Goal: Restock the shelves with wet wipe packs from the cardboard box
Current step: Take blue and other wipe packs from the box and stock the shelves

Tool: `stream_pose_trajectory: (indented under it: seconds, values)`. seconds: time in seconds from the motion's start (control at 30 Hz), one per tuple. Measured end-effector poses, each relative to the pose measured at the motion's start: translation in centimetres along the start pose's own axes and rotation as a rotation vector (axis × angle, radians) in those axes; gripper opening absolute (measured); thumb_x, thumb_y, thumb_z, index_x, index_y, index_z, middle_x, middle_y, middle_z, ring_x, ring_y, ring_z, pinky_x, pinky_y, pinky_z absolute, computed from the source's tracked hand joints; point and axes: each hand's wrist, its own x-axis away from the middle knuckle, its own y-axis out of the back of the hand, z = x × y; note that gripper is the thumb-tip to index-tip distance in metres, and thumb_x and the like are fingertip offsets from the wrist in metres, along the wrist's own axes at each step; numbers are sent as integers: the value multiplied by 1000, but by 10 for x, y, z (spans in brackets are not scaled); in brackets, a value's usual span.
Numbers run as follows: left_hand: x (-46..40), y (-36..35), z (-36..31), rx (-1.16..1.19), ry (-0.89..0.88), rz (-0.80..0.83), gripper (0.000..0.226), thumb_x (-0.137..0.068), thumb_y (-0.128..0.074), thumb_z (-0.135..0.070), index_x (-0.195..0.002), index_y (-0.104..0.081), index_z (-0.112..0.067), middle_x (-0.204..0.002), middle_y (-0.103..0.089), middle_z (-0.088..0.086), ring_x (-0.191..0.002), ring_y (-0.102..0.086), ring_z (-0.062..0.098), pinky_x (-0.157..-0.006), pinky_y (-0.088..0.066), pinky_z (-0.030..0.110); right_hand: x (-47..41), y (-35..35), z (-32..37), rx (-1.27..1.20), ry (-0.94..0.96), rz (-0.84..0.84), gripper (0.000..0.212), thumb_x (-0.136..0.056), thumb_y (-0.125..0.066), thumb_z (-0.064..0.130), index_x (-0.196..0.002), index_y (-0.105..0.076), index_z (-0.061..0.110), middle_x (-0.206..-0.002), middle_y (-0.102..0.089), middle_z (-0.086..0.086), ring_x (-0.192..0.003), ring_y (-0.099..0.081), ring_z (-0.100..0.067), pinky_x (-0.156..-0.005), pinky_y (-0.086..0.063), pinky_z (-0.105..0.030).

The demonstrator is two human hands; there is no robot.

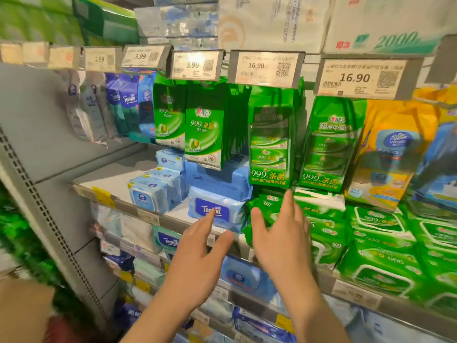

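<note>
Both forearms come up from the bottom edge, hands raised at the middle shelf. Left hand (pixel 197 240) is open, fingers straight and spread, holding nothing — index tip over the front of the blue Tempo wipe pack (pixel 215 211), contact not clear through the blur. Right hand (pixel 279 233) is also open, fingers straight and pointing up, thumb out to the left; it sits in front of a green wet wipe pack (pixel 265 206) at the shelf edge, and whether palm or fingers touch it can't be told. That green pack lies just right of the blue Tempo pack, at the left end of a run of stacked green wipe packs (pixel 378 243) filling the shelf to the right. A second blue Tempo pack (pixel 217 178) lies on the first. Further left on the same shelf, a row of light-blue wipe packs (pixel 154 191) stands on edge, with bare shelf board (pixel 111 177) beside it. Above, small green sachet packs (pixel 204 134) and taller green multipacks (pixel 270 147) hang from hooks under a rail of price tags (pixel 263 68); a yellow Vinda bag (pixel 390 154) hangs to the right. Lower shelves hold more blue packs, blurred. Brown surface at lower left (pixel 24 310) — possibly the cardboard box, can't confirm.
</note>
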Motion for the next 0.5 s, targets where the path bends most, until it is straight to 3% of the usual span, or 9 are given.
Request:
stream_pose_trajectory:
  seconds: [0.17, 0.3, 0.5]
  values:
    - [34, 28, 27, -145, 83, -16, 75, -87, -38, -71, -157, -28, -45, -152, -27, -31, -144, -19, -9, -120, -15, 21, 27, -10, 2, 47, 121, 36, 80, -101, -38, 61, -163, -15, 17, -170, -16, -4, -158, -6, -23, -128, 3, -44]
    - [60, 59, 56, -242, 151, -36, 86, -85, -26, -86, -158, -25, -42, -161, -27, -21, -148, -18, -3, -124, -16, 27, 56, -22, 20, 49, 215, 178, 72, -93, -21, 67, -158, -31, 39, -168, -21, 12, -158, -5, -15, -128, 5, -45]
    - [110, 130, 103, -366, 257, -133, 114, -67, -11, -100, -160, -25, -36, -165, -25, -17, -154, -10, 6, -124, -4, 22, 108, -68, 78, 114, 295, 434, 62, -101, -23, 69, -158, -24, 47, -168, -16, 20, -158, -2, -12, -127, 2, -53]
